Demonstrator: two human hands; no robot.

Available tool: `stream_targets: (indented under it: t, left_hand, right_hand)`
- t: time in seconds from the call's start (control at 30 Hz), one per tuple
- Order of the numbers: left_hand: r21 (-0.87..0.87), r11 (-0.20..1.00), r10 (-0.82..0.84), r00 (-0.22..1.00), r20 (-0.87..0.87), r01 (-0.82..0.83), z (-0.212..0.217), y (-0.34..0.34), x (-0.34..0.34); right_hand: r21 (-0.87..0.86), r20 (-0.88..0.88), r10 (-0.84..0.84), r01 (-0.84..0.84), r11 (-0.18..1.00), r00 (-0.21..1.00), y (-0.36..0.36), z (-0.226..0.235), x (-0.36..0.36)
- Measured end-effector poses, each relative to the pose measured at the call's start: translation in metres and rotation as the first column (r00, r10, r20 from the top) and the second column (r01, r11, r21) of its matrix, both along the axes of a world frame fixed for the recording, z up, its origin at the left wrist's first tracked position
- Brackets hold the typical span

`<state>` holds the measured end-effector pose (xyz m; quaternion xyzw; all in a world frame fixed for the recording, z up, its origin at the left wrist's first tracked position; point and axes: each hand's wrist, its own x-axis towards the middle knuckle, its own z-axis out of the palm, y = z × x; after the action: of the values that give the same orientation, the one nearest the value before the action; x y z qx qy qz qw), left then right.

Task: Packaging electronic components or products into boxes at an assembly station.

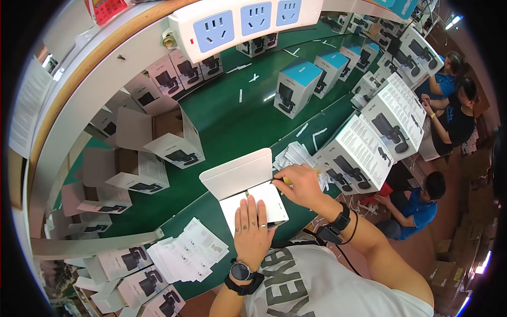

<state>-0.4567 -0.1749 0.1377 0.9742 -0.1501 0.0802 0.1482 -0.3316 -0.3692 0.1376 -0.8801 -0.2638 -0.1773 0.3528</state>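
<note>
In front of me on the green bench is a small white carton (237,173), its lid flap standing up at the far side. My left hand (250,227) lies flat on the inner flap of the carton, fingers stretched out and pressing down. At the carton's far right corner is my right hand (301,185), its fingers closed in a pinch. A bit of yellow shows by those fingertips, too small to name. What sits inside the carton is mostly hidden by the flap and my left hand.
Paper strips (296,157) lie in a pile beyond my right hand, beside tall printed cartons (356,153). Leaflets (190,251) are spread at the left. Open cartons (177,140) and blue-topped cartons (301,87) stand on the green conveyor (232,119). A power strip (245,24) hangs overhead; people sit at right.
</note>
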Motion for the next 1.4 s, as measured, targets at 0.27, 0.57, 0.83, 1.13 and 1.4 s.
stream_targets:
  t: [0.27,0.57,0.83,1.13,1.4]
  left_hand:
    - [-0.044,0.999,0.004,1.0,0.002,-0.004,0.003,0.001,-0.001]
    - [-0.077,0.997,-0.004,0.999,0.037,0.007,0.005,0.007,-0.005]
    - [0.028,0.999,-0.046,0.999,0.012,0.046,0.004,0.0,-0.016]
    - [-0.474,0.878,-0.16,0.976,-0.145,0.074,0.028,0.035,-0.019]
    - [-0.817,0.399,-0.032,0.884,-0.466,-0.416,0.003,0.048,-0.043]
  right_hand:
    - [0.063,-0.105,0.151,-0.145,0.987,0.983,-0.006,0.021,-0.007]
    - [0.499,-0.779,0.529,-0.178,0.848,0.335,-0.1,0.021,-0.055]
    - [0.276,-0.695,0.207,-0.01,0.961,0.688,-0.05,0.05,-0.044]
    - [0.742,-0.455,0.714,-0.217,0.634,0.532,-0.036,0.047,-0.034]
    - [0.129,-0.556,0.497,-0.522,0.843,0.666,-0.018,0.091,-0.056]
